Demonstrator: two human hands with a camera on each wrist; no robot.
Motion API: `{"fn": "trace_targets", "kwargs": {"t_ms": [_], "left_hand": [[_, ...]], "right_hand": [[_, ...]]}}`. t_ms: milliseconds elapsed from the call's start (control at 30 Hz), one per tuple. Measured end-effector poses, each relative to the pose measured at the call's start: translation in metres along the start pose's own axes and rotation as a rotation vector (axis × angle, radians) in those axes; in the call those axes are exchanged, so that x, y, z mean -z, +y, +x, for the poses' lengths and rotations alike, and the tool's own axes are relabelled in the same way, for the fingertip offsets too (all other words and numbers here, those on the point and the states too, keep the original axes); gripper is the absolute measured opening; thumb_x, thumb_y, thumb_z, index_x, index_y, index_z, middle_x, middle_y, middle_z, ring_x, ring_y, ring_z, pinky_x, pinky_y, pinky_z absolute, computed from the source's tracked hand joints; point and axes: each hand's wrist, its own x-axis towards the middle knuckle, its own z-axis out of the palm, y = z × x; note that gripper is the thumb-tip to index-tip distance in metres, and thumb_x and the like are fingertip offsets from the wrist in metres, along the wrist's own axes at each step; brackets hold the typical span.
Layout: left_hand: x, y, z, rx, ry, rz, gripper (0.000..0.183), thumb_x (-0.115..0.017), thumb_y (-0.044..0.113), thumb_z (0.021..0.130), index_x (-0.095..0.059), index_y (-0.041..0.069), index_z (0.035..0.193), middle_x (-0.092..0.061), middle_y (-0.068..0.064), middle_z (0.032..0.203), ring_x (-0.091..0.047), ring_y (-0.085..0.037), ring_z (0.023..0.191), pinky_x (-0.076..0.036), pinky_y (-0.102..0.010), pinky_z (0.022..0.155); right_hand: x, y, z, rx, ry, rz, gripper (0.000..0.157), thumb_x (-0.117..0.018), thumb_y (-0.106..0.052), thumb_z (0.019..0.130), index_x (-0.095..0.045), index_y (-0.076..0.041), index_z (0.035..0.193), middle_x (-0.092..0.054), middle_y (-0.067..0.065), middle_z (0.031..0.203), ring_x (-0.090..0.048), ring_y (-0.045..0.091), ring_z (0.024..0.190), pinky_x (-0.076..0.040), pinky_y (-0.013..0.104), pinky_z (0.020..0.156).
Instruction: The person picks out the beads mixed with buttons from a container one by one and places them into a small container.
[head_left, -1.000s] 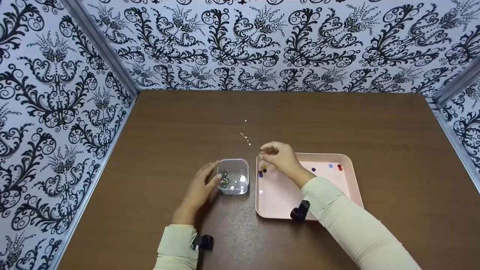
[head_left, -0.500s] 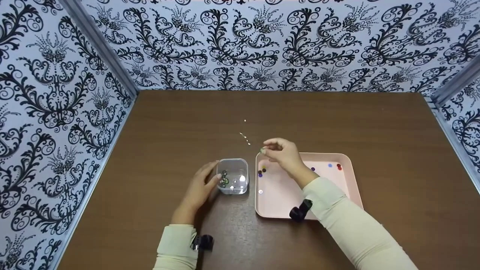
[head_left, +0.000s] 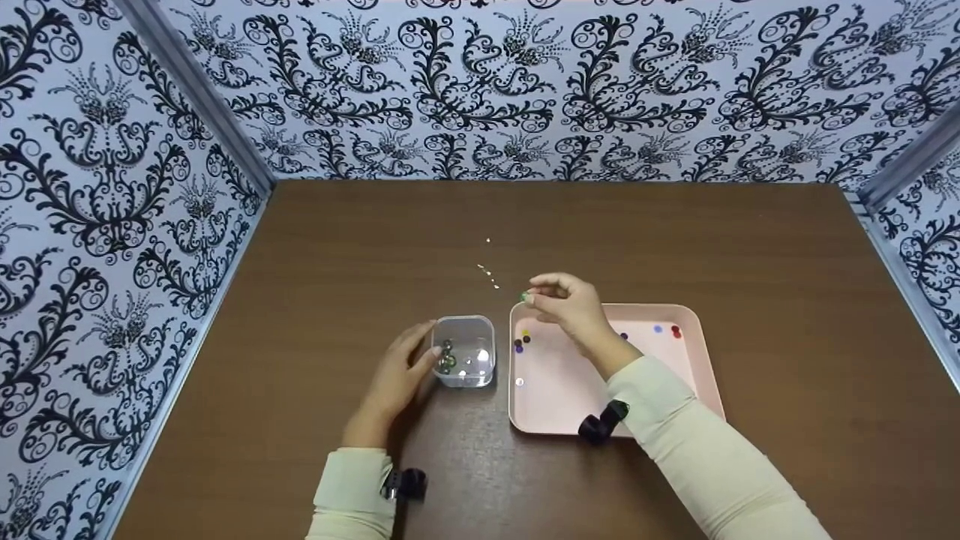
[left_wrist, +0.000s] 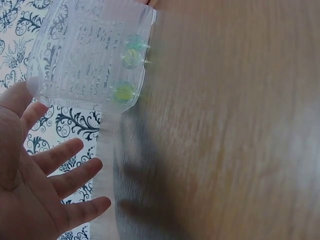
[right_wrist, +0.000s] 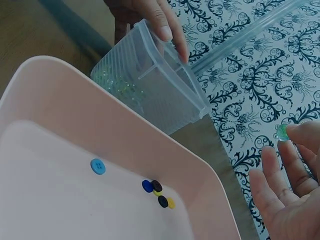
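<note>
My left hand [head_left: 394, 382] holds a clear square plastic container [head_left: 465, 320] at its left side, thumb and index finger at the rim and the other fingers spread. Inside lie several greenish glass marbles [left_wrist: 123, 92], close to the hand's side. Between thumb and fingertips my right hand [head_left: 571, 309] pinches a green glass marble [right_wrist: 282, 132], raised over the far left corner of a pink tray [head_left: 555, 420]. In the right wrist view, several buttons lie in that tray, among them a light blue button [right_wrist: 98, 166] and a dark blue button [right_wrist: 147, 186].
Red buttons [head_left: 676, 331] lie in the tray's far right corner. Small bright spots [head_left: 487, 274] show on the brown table [head_left: 360, 247] beyond the container. Patterned walls [head_left: 480, 90] enclose the table at the back and both sides.
My right hand has risen slightly and shifted a little right, and the green marble in its fingertips shows more plainly. The left hand and the container have kept their places.
</note>
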Motion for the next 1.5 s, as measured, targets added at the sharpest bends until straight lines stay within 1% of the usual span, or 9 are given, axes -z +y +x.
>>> {"fn": "trace_targets", "kwargs": {"t_ms": [200,467,600,700,833,967,1167,1367,1500], "left_hand": [[0.001,0.002,0.000,0.039,-0.005,0.005,0.046,-0.061,0.020,0.095,-0.052,0.010,0.139,-0.045,-0.021,0.144,-0.036,-0.039,0.136,-0.026,-0.055,0.113],[0.001,0.001,0.001,0.015,-0.001,-0.006,0.045,-0.061,0.019,0.095,-0.053,0.008,0.138,-0.048,-0.021,0.142,-0.038,-0.039,0.135,-0.027,-0.054,0.113],[0.001,0.002,0.001,0.006,0.000,-0.017,0.045,-0.061,0.018,0.095,-0.053,0.007,0.138,-0.048,-0.021,0.141,-0.039,-0.039,0.135,-0.027,-0.053,0.113],[0.001,0.002,0.000,-0.002,0.002,-0.022,0.044,-0.061,0.017,0.095,-0.053,0.006,0.137,-0.049,-0.021,0.140,-0.040,-0.039,0.134,-0.028,-0.052,0.113],[0.001,0.002,0.000,-0.006,0.006,-0.019,0.044,-0.061,0.017,0.095,-0.054,0.005,0.137,-0.050,-0.021,0.139,-0.041,-0.038,0.133,-0.028,-0.052,0.113],[0.001,0.001,0.000,-0.010,0.009,-0.013,0.044,-0.061,0.017,0.095,-0.054,0.005,0.137,-0.051,-0.020,0.139,-0.042,-0.038,0.132,-0.029,-0.051,0.112],[0.000,0.001,-0.001,0.005,0.014,-0.004,0.045,-0.061,0.019,0.095,-0.053,0.007,0.137,-0.049,-0.020,0.140,-0.040,-0.038,0.134,-0.029,-0.054,0.112],[-0.001,0.000,-0.001,0.007,0.030,0.011,0.045,-0.061,0.021,0.094,-0.054,0.008,0.136,-0.050,-0.020,0.139,-0.041,-0.040,0.133,-0.030,-0.056,0.110],[0.000,0.001,-0.001,0.023,0.012,-0.005,0.045,-0.061,0.022,0.095,-0.053,0.009,0.138,-0.048,-0.021,0.141,-0.039,-0.040,0.134,-0.027,-0.056,0.112]], "right_hand": [[-0.003,-0.003,-0.002,0.005,0.004,-0.009,0.028,-0.071,0.004,0.081,-0.065,0.005,0.108,-0.067,0.000,0.089,-0.065,0.011,0.078,-0.058,0.036,0.076],[-0.008,-0.005,-0.004,0.010,0.008,-0.001,0.030,-0.071,0.005,0.080,-0.064,0.006,0.109,-0.068,0.001,0.089,-0.066,0.012,0.078,-0.058,0.038,0.077],[-0.011,-0.006,-0.006,0.016,0.003,0.006,0.032,-0.070,0.005,0.080,-0.062,0.009,0.110,-0.068,0.002,0.089,-0.066,0.014,0.079,-0.059,0.032,0.073],[-0.013,-0.006,-0.008,0.018,0.002,0.012,0.030,-0.070,0.006,0.080,-0.063,0.009,0.109,-0.068,0.003,0.089,-0.067,0.015,0.079,-0.059,0.029,0.071],[-0.017,-0.005,-0.008,0.015,0.005,0.017,0.027,-0.070,0.006,0.079,-0.065,0.005,0.106,-0.068,0.004,0.089,-0.067,0.015,0.078,-0.059,0.034,0.073],[-0.020,-0.004,-0.008,0.017,0.003,0.018,0.028,-0.071,0.006,0.079,-0.065,0.006,0.106,-0.068,0.004,0.089,-0.066,0.014,0.076,-0.059,0.038,0.075],[-0.023,-0.003,-0.010,0.028,-0.014,0.038,0.026,-0.071,0.006,0.079,-0.065,0.005,0.105,-0.067,0.003,0.088,-0.065,0.013,0.075,-0.059,0.031,0.070],[-0.029,-0.001,-0.011,0.057,-0.026,0.052,0.024,-0.070,0.009,0.078,-0.067,0.005,0.101,-0.067,0.002,0.085,-0.064,0.011,0.072,-0.059,0.032,0.069],[-0.034,-0.001,-0.011,0.071,-0.035,0.057,0.022,-0.070,0.009,0.077,-0.067,0.005,0.099,-0.068,0.002,0.083,-0.064,0.010,0.072,-0.059,0.028,0.067]]}}
